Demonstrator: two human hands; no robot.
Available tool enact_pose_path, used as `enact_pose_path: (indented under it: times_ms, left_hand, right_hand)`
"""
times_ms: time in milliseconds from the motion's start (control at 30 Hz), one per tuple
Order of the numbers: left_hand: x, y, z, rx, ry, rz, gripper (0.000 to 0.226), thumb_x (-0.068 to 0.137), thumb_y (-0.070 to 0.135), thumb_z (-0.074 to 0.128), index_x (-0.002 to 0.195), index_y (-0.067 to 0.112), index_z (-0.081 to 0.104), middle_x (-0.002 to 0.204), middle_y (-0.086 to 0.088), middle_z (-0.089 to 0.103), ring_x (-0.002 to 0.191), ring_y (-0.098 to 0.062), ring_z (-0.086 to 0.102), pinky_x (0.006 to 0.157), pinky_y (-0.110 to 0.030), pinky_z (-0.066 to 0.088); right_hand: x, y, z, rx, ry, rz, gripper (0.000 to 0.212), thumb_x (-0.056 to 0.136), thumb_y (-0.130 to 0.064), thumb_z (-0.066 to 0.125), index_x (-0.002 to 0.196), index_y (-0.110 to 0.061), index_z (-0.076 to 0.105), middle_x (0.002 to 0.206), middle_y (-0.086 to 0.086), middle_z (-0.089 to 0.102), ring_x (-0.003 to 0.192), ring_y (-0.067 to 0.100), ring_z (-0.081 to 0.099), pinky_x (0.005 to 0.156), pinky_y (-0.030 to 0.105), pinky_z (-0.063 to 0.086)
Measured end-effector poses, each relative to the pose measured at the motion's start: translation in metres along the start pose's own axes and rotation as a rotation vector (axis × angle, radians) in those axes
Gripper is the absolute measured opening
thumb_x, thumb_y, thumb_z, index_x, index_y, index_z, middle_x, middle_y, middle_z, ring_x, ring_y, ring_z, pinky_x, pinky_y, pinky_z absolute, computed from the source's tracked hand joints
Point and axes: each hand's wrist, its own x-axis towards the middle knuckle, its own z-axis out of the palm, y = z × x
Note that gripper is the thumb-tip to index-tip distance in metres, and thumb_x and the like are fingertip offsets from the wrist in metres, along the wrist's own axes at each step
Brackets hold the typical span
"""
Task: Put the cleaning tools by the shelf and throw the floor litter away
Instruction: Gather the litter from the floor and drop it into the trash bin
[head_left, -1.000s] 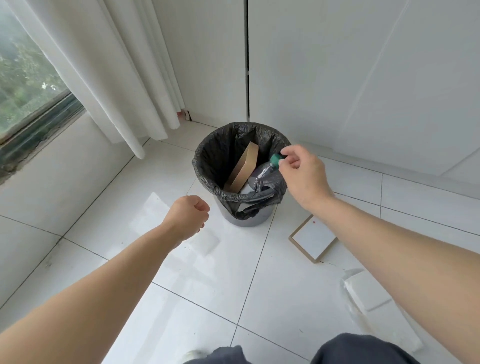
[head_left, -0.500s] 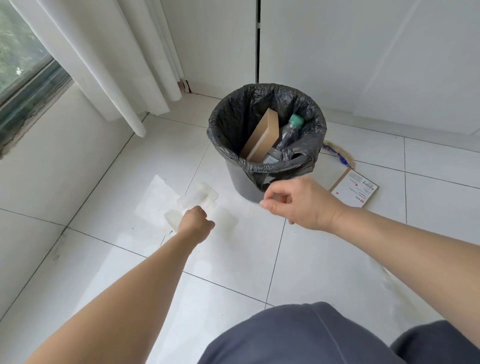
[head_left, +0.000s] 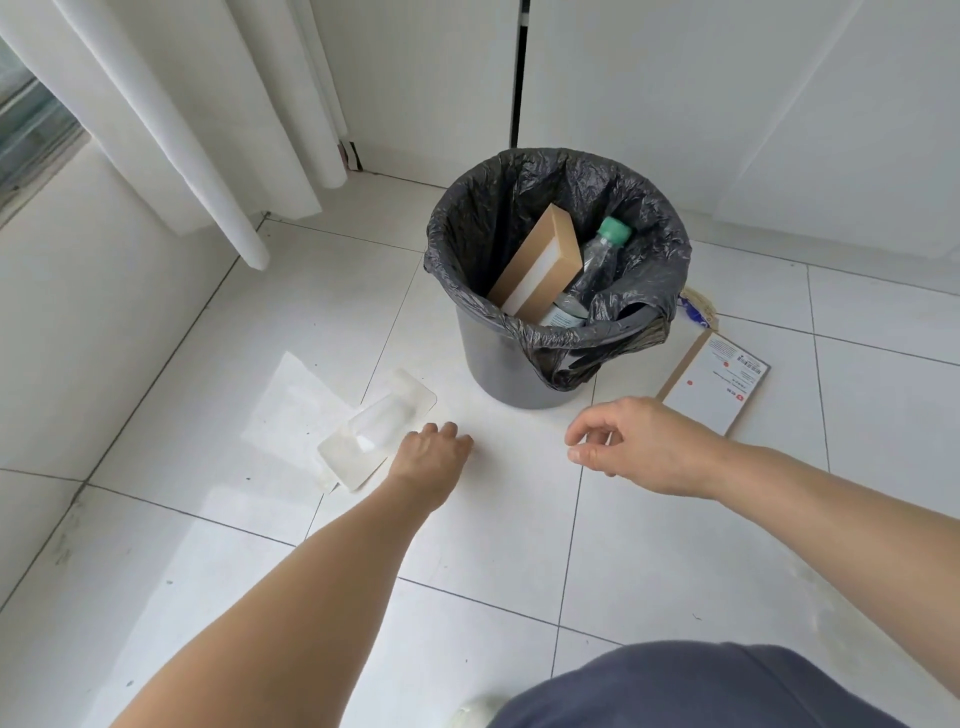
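Hands first: the left hand (head_left: 434, 452) reaches down, fingers loosely curled and empty, just touching the clear plastic tray (head_left: 375, 434) lying on white paper (head_left: 291, 400); the right hand (head_left: 634, 441) hovers half open, holding nothing. Further off, a card (head_left: 714, 387) lies beside the bin (head_left: 498, 364), which already holds a box (head_left: 540, 262) and bottle (head_left: 597, 260). No cleaning tools visible, so much seems left

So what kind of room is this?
Probably a corner of a home, beside a window. White floor tiles, a long white curtain by the window, and a trash bin with a black liner all suggest it.
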Motion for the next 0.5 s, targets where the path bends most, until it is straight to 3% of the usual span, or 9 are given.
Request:
enact_pose_path:
  times_ms: [100, 200, 267, 400, 500]
  left_hand:
    - [-0.008, -0.002, -0.011, -0.112, 0.042, -0.053, 0.038, 0.084, -0.006, 0.04, 0.117, 0.01, 0.052, 0.09, -0.005, 0.047, 0.088, -0.027, 0.05, 0.068, -0.032, 0.038]
    - [-0.018, -0.017, -0.037, -0.375, 0.175, -0.188, 0.032, 0.087, -0.002, 0.039, 0.112, 0.01, 0.055, 0.105, -0.01, 0.055, 0.092, -0.031, 0.058, 0.071, -0.035, 0.041]
    - [-0.027, -0.033, -0.059, -0.548, 0.357, -0.273, 0.027, 0.088, 0.001, 0.04, 0.107, 0.009, 0.059, 0.108, -0.012, 0.058, 0.09, -0.034, 0.059, 0.069, -0.035, 0.042]
    - [-0.057, -0.058, -0.126, -0.736, 0.744, -0.411, 0.025, 0.088, 0.004, 0.041, 0.101, 0.007, 0.062, 0.107, -0.01, 0.062, 0.089, -0.031, 0.056, 0.071, -0.031, 0.039]
    - [-0.083, -0.065, -0.199, -0.875, 1.038, -0.442, 0.023, 0.088, 0.006, 0.041, 0.097, 0.01, 0.061, 0.103, -0.003, 0.065, 0.084, -0.021, 0.054, 0.073, -0.029, 0.041]
  right_hand:
    - [-0.002, -0.006, 0.0, 0.006, 0.006, 0.006, 0.011, 0.087, -0.033, 0.063, 0.093, -0.025, 0.067, 0.077, -0.009, 0.062, 0.07, 0.017, 0.062, 0.071, 0.036, 0.053]
    - [-0.005, -0.018, -0.005, 0.009, 0.021, -0.026, 0.01, 0.088, -0.03, 0.062, 0.093, -0.023, 0.067, 0.075, -0.008, 0.06, 0.07, 0.017, 0.061, 0.066, 0.03, 0.049]
    - [-0.009, -0.031, -0.01, 0.02, 0.046, -0.067, 0.01, 0.089, -0.027, 0.061, 0.093, -0.02, 0.067, 0.074, -0.006, 0.061, 0.069, 0.015, 0.061, 0.064, 0.026, 0.047]
    - [-0.013, -0.059, -0.022, 0.11, 0.161, -0.181, 0.01, 0.089, -0.024, 0.06, 0.091, -0.018, 0.067, 0.078, 0.006, 0.067, 0.061, 0.014, 0.061, 0.064, 0.034, 0.051]
    - [-0.02, -0.078, -0.041, 0.217, 0.324, -0.264, 0.013, 0.092, -0.024, 0.056, 0.09, -0.018, 0.067, 0.071, 0.004, 0.065, 0.053, 0.011, 0.057, 0.053, 0.019, 0.047]
